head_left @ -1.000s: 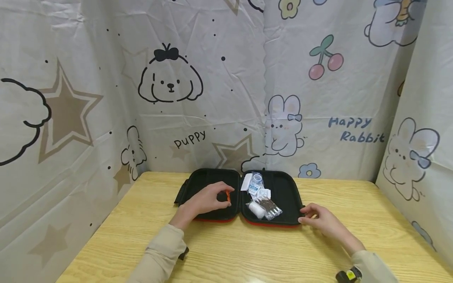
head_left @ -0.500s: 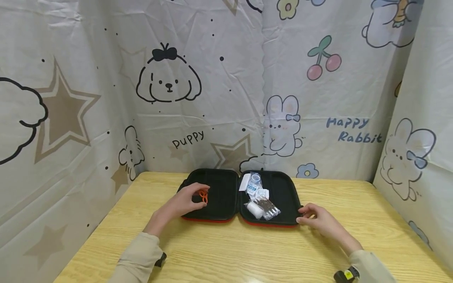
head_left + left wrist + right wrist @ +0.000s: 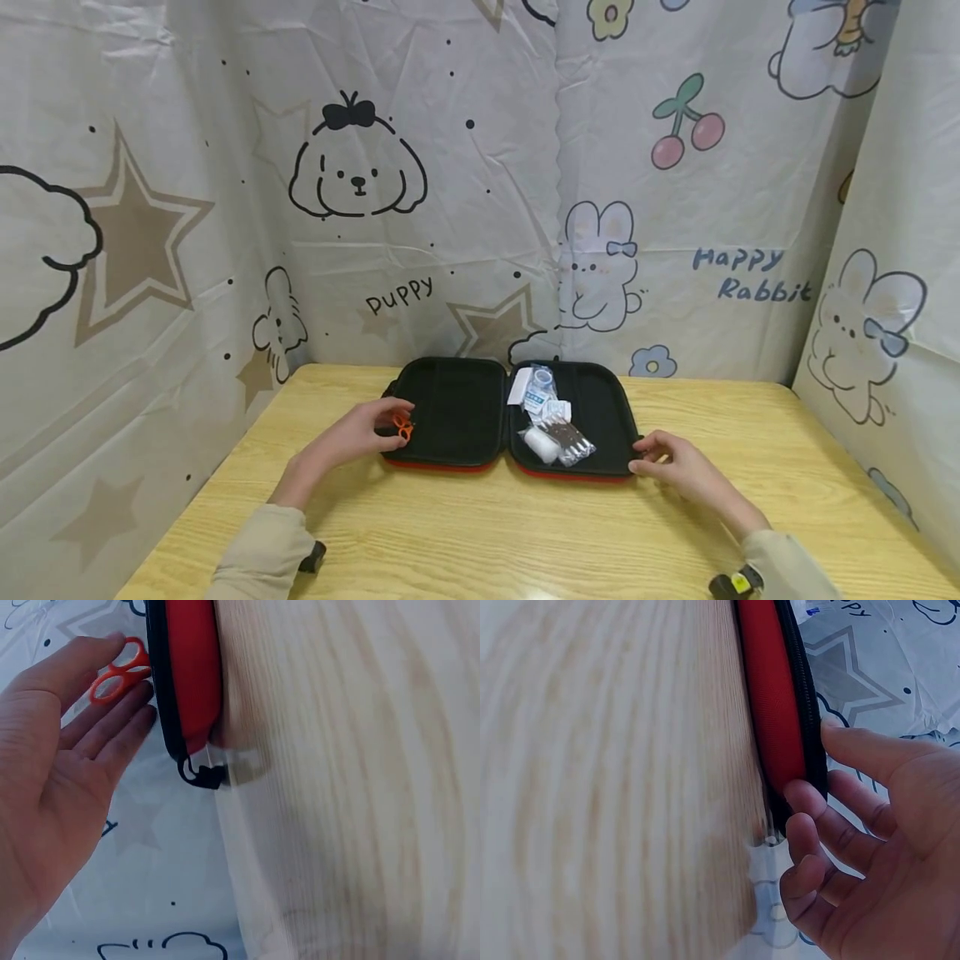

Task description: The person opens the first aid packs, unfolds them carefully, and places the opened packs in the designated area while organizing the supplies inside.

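A zip-up case (image 3: 465,454), red outside and black inside, lies unfolded on the table. Orange-handled scissors (image 3: 403,427) are pinched between the thumb and fingers of my left hand (image 3: 352,433), at the case's left edge. In the left wrist view the two finger loops of the scissors (image 3: 120,675) show; their blades are hidden behind the rim. My right hand (image 3: 678,467) holds the right edge of the case, thumb at the zip rim and curled fingers at the red side (image 3: 772,697) in the right wrist view.
In the right half of the case are a white roll (image 3: 542,445), a packet of cotton swabs (image 3: 572,440), a small white packet (image 3: 557,410) and a clear bag with a round blue-and-white item (image 3: 542,387). Printed cloth (image 3: 420,250) hangs behind the wooden table (image 3: 480,533).
My left hand has carried the scissors leftward, from near the middle hinge to the left edge of the case. My right hand stays at the right edge.
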Demonstrator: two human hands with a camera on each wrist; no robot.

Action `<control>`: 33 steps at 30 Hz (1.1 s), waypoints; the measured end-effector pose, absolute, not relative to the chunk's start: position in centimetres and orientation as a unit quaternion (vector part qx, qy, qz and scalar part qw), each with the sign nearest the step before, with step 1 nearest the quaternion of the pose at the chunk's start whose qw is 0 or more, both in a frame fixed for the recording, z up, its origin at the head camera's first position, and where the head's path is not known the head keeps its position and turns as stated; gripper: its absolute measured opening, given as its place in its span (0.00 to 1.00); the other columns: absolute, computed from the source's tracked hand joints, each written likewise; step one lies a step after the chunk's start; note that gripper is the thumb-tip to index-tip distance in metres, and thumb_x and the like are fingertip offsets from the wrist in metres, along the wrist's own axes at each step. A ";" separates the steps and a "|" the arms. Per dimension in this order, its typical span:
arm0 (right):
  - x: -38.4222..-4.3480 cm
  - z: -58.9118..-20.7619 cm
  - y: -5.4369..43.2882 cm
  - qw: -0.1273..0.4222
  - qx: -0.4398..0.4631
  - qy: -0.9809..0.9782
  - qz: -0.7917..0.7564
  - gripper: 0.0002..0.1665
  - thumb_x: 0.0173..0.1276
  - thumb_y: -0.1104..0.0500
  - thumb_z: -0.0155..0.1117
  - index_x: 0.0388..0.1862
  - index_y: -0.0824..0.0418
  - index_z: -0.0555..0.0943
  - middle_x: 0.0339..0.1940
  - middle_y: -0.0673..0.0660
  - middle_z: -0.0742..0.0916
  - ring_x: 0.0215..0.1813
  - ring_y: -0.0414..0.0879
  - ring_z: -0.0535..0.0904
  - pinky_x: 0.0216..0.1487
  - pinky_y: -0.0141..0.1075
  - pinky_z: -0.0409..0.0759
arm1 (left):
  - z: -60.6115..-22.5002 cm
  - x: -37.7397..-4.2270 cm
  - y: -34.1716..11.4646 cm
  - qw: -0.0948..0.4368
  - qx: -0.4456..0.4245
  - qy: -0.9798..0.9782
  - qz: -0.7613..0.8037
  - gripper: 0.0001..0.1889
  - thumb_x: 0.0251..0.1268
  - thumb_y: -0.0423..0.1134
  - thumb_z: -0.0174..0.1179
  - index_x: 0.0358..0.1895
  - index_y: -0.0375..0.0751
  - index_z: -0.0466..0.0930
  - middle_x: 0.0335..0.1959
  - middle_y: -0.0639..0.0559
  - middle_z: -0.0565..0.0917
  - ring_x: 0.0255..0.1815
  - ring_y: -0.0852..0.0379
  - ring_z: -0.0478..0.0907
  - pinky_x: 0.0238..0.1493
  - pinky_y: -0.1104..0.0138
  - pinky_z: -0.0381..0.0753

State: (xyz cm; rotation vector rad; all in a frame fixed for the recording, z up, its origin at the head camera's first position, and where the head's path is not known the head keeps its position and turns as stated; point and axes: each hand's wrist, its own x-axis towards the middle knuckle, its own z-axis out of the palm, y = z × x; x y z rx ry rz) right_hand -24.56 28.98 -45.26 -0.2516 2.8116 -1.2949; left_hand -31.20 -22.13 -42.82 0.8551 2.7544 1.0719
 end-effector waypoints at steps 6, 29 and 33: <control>-24.4 -45.2 29.0 0.019 -0.080 0.903 -0.422 0.26 0.65 0.54 0.70 0.55 0.70 0.77 0.38 0.58 0.84 0.33 0.44 0.78 0.31 0.33 0.78 | -43.0 -31.4 -22.5 0.048 0.270 0.901 0.336 0.27 0.61 0.39 0.70 0.63 0.36 0.76 0.51 0.46 0.85 0.52 0.49 0.82 0.53 0.57 0.80; -24.7 -45.6 28.8 0.015 -0.063 0.903 -0.424 0.26 0.64 0.53 0.71 0.54 0.68 0.78 0.38 0.57 0.84 0.32 0.44 0.77 0.30 0.32 0.77 | -43.8 -32.7 -18.7 0.037 0.214 0.932 0.291 0.25 0.61 0.32 0.68 0.63 0.38 0.75 0.39 0.51 0.83 0.38 0.58 0.80 0.44 0.61 0.80; -24.6 -45.5 28.9 0.013 -0.062 0.906 -0.420 0.26 0.64 0.53 0.71 0.55 0.68 0.78 0.38 0.57 0.83 0.31 0.43 0.77 0.29 0.32 0.76 | -43.3 -32.5 -18.5 0.073 0.239 0.921 0.301 0.29 0.61 0.31 0.68 0.66 0.37 0.72 0.39 0.50 0.84 0.37 0.58 0.80 0.43 0.62 0.80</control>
